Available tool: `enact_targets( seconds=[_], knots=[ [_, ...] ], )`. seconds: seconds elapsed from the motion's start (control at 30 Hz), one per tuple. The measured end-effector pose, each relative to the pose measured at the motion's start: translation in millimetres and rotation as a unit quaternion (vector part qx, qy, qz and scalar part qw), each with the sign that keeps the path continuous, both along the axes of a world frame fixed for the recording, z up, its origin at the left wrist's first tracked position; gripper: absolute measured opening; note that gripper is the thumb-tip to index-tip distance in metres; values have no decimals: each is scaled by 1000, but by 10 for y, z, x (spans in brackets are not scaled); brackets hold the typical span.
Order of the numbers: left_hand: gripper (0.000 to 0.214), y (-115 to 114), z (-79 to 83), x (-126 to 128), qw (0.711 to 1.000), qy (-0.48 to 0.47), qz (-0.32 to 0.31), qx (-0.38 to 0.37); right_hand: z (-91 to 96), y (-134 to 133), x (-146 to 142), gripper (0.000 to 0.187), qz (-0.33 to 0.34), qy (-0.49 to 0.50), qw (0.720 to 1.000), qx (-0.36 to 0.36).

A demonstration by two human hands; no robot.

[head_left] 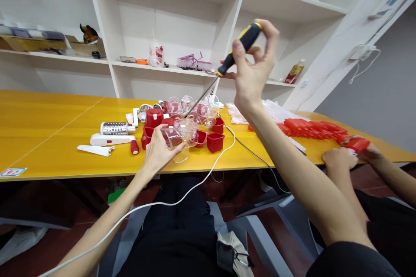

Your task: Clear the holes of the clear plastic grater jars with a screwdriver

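My right hand (255,62) is raised above the table, its fingers closed round the black and yellow handle of a screwdriver (238,47). The long shaft slants down and left, its tip near the clear plastic parts. At the table's front, my left hand (160,150) grips a clear plastic housing (186,132) with a round open top. Behind and beside the housing sit red plastic cups (215,142), a red round part (154,117) and several clear pieces (204,110). Whether the screwdriver tip touches anything, I cannot tell.
Left of my left hand lie a metal grater drum (115,128), a white handle (108,140), a red knob (134,147) and a white flat piece (95,150). A white cable (191,188) crosses my lap. At right, another person's hands hold a red part (358,145) near piled red pieces (302,127).
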State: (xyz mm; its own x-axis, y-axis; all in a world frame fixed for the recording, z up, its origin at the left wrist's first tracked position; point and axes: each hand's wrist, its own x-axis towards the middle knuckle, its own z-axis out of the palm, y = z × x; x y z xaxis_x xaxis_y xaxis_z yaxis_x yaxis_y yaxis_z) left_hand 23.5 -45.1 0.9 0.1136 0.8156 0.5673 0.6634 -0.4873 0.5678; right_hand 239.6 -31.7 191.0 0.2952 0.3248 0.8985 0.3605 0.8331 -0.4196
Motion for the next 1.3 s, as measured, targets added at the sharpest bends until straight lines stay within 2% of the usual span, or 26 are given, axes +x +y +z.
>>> enact_targets(
  seconds=[0.1,0.2,0.33,0.4,0.47,0.53,0.6,0.73,0.83,0.9,0.97,1.07,1.13,1.3],
  knots=[
    [66,-148,39,-77,1000,28,-1,7,-189,-225,157,51,16,95,992,79],
    [62,-277,90,-109,998,53,38,21,-491,-554,217,48,-1,182,979,96],
    [66,-404,150,-50,989,101,99,37,-890,-892,293,45,-21,263,961,82],
    [63,-443,163,-50,991,104,75,42,-1026,-968,379,45,-32,288,953,91],
    [54,-437,196,-105,995,76,20,57,-1108,-995,489,44,-36,309,945,99],
    [44,-363,290,-194,995,42,-38,81,-1146,-994,592,41,-22,326,941,87],
    [41,-213,462,-268,991,38,-92,84,-1158,-981,664,38,5,336,940,59],
    [50,184,872,-245,959,139,-246,-39,-1166,-950,716,35,17,332,942,50],
    [43,347,1008,-127,937,210,-270,-64,-1175,-944,729,32,0,309,949,59],
    [44,342,987,-55,946,219,-239,-33,-1177,-952,738,30,-10,299,953,55],
    [50,275,920,-9,957,235,-168,5,-1174,-963,740,30,-12,298,953,53],
    [61,158,831,2,955,283,-81,40,-1164,-972,730,31,8,316,947,52],
    [69,119,801,-20,954,281,-90,47,-1158,-966,722,32,21,329,943,51],
    [80,204,670,-37,966,164,-199,-15,-1183,-934,715,41,28,337,940,39]
  ],
)
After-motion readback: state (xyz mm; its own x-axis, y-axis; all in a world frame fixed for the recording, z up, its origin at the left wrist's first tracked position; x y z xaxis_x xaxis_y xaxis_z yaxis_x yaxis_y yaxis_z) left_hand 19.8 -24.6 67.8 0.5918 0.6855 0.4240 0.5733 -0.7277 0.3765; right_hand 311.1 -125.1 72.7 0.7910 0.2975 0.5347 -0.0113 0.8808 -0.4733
